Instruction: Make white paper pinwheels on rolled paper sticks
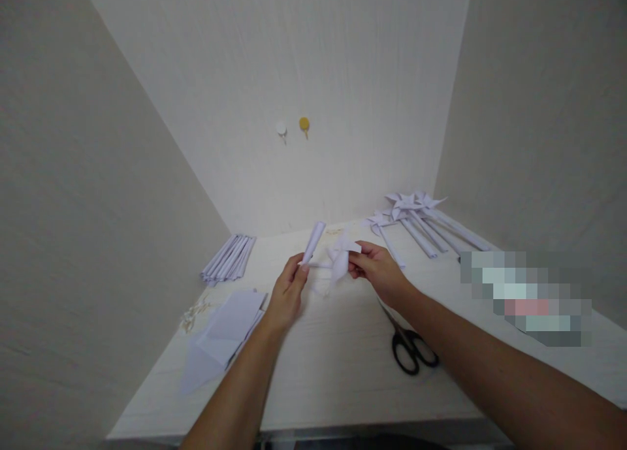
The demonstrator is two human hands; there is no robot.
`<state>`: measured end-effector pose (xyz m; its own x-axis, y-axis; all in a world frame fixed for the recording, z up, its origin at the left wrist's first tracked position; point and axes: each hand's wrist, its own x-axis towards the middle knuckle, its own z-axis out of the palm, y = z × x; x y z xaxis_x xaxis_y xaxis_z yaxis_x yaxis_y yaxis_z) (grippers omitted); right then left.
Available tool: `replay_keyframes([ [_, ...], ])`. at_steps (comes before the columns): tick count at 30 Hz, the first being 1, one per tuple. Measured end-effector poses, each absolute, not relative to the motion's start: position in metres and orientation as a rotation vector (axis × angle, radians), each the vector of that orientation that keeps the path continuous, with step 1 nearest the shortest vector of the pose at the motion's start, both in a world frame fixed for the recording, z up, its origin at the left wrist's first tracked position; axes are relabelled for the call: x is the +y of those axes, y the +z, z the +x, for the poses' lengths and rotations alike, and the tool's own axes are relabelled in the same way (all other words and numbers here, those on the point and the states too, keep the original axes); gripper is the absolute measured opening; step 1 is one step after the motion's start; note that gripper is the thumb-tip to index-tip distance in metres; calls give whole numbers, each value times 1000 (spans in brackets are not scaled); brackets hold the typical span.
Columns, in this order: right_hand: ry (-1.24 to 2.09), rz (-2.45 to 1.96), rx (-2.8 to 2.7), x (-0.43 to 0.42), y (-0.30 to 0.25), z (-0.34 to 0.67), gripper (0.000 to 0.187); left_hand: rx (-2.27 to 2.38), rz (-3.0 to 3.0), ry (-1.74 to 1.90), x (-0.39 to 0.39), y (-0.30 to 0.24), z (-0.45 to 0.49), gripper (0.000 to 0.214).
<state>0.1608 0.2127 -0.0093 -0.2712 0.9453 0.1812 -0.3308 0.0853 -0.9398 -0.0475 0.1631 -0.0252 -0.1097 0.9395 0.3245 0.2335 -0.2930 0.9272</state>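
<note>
My left hand (pixel 289 290) is closed around a rolled white paper tube (pixel 314 241), whose upper end points up and away from me. Just to the right, my right hand (pixel 375 267) pinches a white paper pinwheel (pixel 339 257) by its edge. A thin pale strip runs between the tube and the pinwheel; I cannot tell how the two are joined. The pinwheel looks slightly blurred, and both are held above the white table. Below my right forearm lies a pair of black-handled scissors (pixel 409 349), its blades pointing away from me.
Several paper tubes (pixel 229 259) lie stacked at the back left, in front of paper sheets (pixel 230 336) and small pale sticks (pixel 194 314). Finished-looking pinwheels on tubes (pixel 414 211) rest at the back right. A pixelated object (pixel 529 300) sits on the right. Walls (pixel 343 78) enclose the table.
</note>
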Motion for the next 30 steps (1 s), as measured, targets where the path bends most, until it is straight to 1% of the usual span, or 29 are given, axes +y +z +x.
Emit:
replay_keyframes([
  [3, 1423, -697, -1226, 210, -7, 160, 27, 1404, 1707, 1418, 160, -25, -44, 47],
  [5, 1395, -686, -1213, 209, -4, 160, 27, 1391, 1772, 1408, 159, -25, -41, 48],
  [18, 1358, -674, -1171, 207, -1, 160, 31, 1318, 1752, 1420, 157, -27, -34, 42],
  [30, 1347, -694, -1151, 209, -1, 161, 25, 1370, 1605, 1466, 154, -29, -31, 46],
])
